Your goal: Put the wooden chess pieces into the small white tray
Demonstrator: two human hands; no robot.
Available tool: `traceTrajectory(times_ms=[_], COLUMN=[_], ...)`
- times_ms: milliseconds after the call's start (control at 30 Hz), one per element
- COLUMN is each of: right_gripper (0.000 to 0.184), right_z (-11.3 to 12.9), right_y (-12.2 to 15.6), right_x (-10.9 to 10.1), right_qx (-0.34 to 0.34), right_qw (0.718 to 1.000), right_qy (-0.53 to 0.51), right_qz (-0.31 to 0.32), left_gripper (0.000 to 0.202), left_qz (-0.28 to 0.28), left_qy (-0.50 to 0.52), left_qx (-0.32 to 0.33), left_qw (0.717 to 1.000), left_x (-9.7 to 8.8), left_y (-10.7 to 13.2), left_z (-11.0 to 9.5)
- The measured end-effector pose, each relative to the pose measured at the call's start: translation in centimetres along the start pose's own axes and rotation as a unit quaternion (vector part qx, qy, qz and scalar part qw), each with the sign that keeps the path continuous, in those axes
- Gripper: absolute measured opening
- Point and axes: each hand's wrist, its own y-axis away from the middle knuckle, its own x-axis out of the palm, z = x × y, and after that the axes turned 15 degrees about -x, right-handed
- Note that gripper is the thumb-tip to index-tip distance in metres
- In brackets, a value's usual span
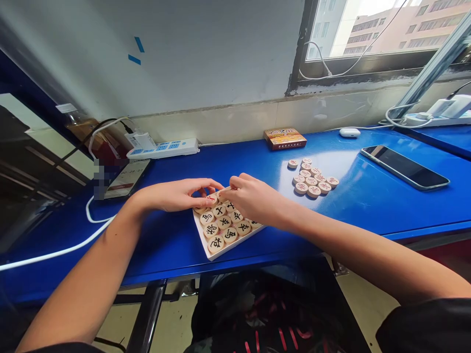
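A shallow white box [203,241] lies tilted near the table's front edge. Rows of round wooden Chinese chess pieces [216,243], mostly marked in black, fill it. At its far left corner my left hand [180,194] curls over the rim, thumb by a red-marked piece [212,199] and fingers along the far side. My right hand [255,198] is closed in a pinch above the far row, fingertips on a chess piece that they largely cover. It also hides the right part of the box. Loose red-marked pieces [311,180] lie in a group to the right.
Behind the loose pieces sits a brown printed box [285,139]. A phone [405,166] and a white earbud case [349,132] lie to the right. At left are a power strip [165,148], a phone showing a timer [127,180], a bottle [83,130] and white cables [59,254].
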Motion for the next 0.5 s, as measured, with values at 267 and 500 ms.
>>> traceTrajectory(times_ms=[267, 500], right_gripper=[0.028, 0.028], right_z=[0.1, 0.4], right_y=[0.0, 0.0], right_x=[0.1, -0.2], right_qx=[-0.006, -0.008], right_qw=[1.000, 1.000], right_qy=[0.009, 0.014], right_qz=[0.007, 0.015], left_gripper=[0.054, 0.042], left_qz=[-0.001, -0.034], left_qy=[0.048, 0.034], left_qx=[0.013, 0.061], left_qw=[0.999, 0.997], left_x=[-0.3, 0.3], left_y=[-0.2, 0.6], left_z=[0.1, 1.0])
